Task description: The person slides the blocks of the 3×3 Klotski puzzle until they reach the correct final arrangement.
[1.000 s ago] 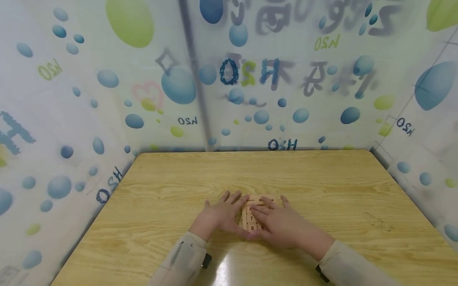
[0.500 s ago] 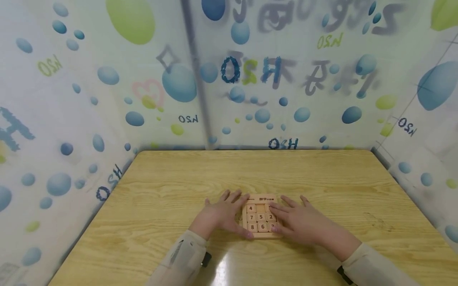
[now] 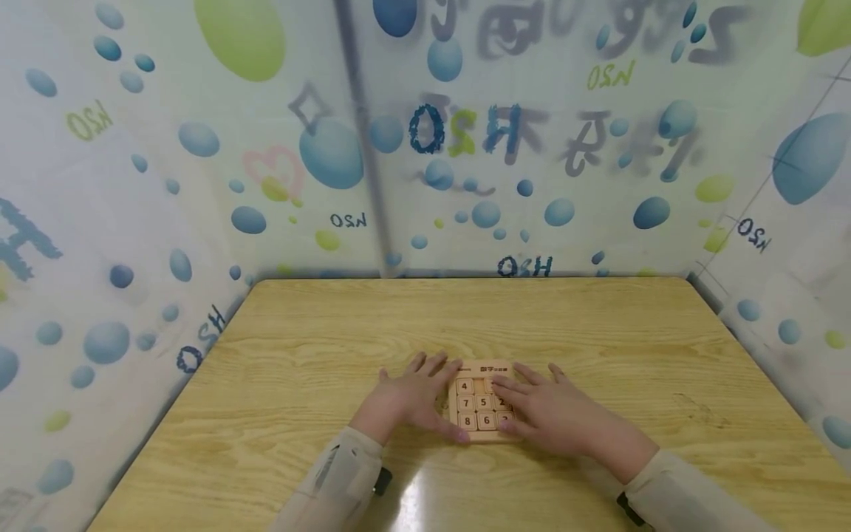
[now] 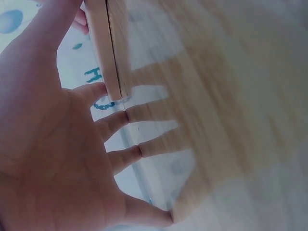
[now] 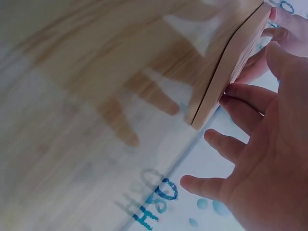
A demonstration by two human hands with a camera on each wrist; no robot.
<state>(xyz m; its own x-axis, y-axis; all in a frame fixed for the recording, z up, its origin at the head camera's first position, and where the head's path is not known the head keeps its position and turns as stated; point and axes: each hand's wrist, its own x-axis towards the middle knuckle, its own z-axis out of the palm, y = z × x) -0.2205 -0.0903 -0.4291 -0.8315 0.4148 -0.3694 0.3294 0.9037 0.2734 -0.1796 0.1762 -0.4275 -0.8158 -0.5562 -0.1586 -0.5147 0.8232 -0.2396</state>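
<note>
The wooden number board lies flat on the table, in the near half and between the two hands, its long axis running near to far and its printed band at the far end. The left hand is just to its left, fingers spread: the index tip is by the far left corner, the thumb tip at the near left corner. In the left wrist view that index fingertip meets the end of the board's side, while the other fingertips rest on the table. The right hand comes from the right, also spread, with its leading fingers over the right column of tiles and its thumb tip at the near right tile. Neither hand appears to pinch anything.

What matters most is the far row. The 4 tile is at its left end, then comes the bare gap, then the far right tile, mostly hidden by right fingertips; its number cannot be read. The gap looks narrower than a tile, so that tile seems to stand partly in the middle column, beyond the 5 tile. The gap lies directly left of the right fingertips, making the right hand the nearer one, while the left seems placed to steady the board.
</note>
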